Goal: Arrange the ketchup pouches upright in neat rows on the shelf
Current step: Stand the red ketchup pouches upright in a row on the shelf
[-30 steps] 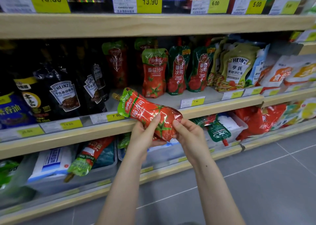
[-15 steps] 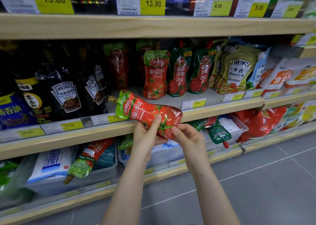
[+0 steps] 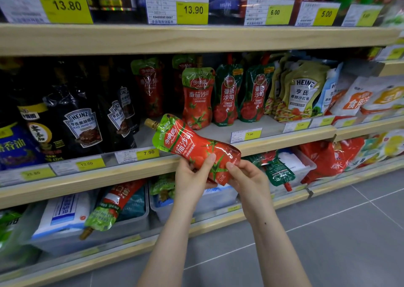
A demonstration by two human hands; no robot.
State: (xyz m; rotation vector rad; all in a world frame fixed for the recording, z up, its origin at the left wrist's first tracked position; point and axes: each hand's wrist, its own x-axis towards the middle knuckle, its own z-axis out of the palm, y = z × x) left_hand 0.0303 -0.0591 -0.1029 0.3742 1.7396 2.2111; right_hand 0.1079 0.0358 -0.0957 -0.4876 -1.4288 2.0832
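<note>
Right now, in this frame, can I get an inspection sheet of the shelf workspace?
Surface: middle shelf, bare patch in front of the standing pouches.
Job's things: held ketchup pouch tilted, spout up-left; three ketchup pouches upright behind it.
Clutter: pouches lying loose in the lower bins.
Grips: left hand and right hand both pinch the held pouch's base.
Cables: nothing seen.
Surroundings: price tags, grey tiled floor.

Both bare forearms reach up and forward, converging; the left hand [image 3: 190, 173] curls its fingers round the ketchup pouch [image 3: 194, 149], thumb pressed on its front; the right hand [image 3: 247, 177] pinches its lower end, thumb on top.
</note>
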